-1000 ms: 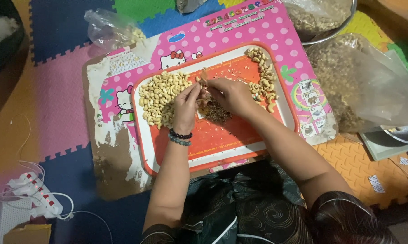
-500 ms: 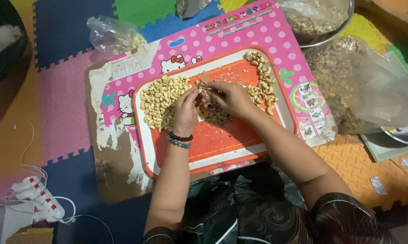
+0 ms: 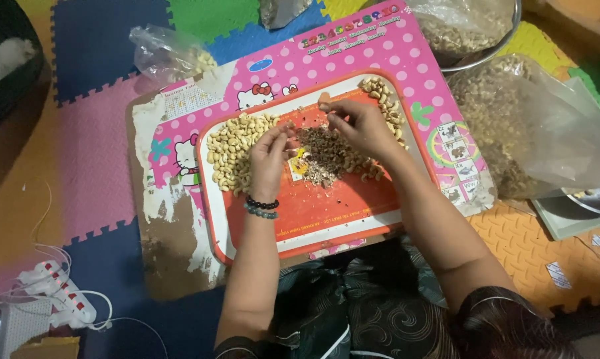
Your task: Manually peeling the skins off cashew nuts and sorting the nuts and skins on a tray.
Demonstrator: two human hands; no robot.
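Note:
My left hand [image 3: 269, 157] hovers over the orange tray [image 3: 313, 213]. Its fingers are pinched together at the edge of a heap of pale peeled cashews [image 3: 233, 149], and whether they hold anything is too small to tell. My right hand [image 3: 361, 127] is raised near the tray's far rim and pinches a brownish cashew [image 3: 324, 103] at its fingertips. Between the hands lies a pile of brown skins and crumbs [image 3: 323, 158]. Unpeeled cashews [image 3: 386, 100] lie along the tray's right side, partly under my right hand.
The tray rests on a worn pink dotted board [image 3: 380, 46] over coloured foam floor mats. A big clear bag of nuts [image 3: 512, 119] and a metal bowl [image 3: 476, 40] sit at the right. A small bag [image 3: 170, 56] lies far left, and a power strip [image 3: 57, 296] near left.
The hands were together over the skin pile and have parted. The right one rose toward the far rim with a nut, and the left one shifted slightly toward the peeled heap.

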